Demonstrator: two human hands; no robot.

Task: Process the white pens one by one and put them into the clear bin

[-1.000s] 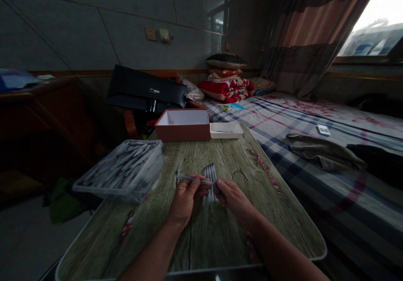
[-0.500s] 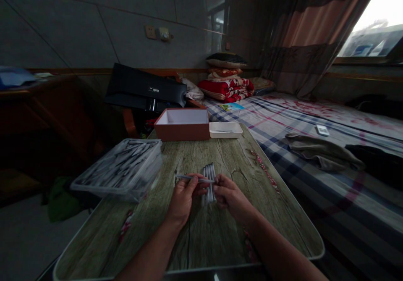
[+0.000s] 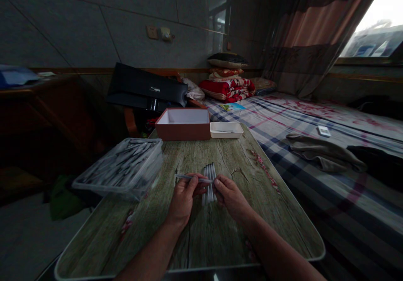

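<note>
A slim pale pen lies crosswise in my left hand, pinched between thumb and fingers. The fingertips of my right hand are closed at the pen's right end. Beneath and between both hands, several similar pens lie side by side on the wooden-patterned table, pointing away from me. At the table's left edge stands a clear plastic container full of pens.
A red-brown box with a white inside stands at the table's far end. Beside it is a small white tray holding something thin. A bed with folded bedding runs along the right.
My right fingers have shifted slightly at the pen's end, with the thumb now resting on top. The whole view has moved very slightly; the left hand keeps its hold.
</note>
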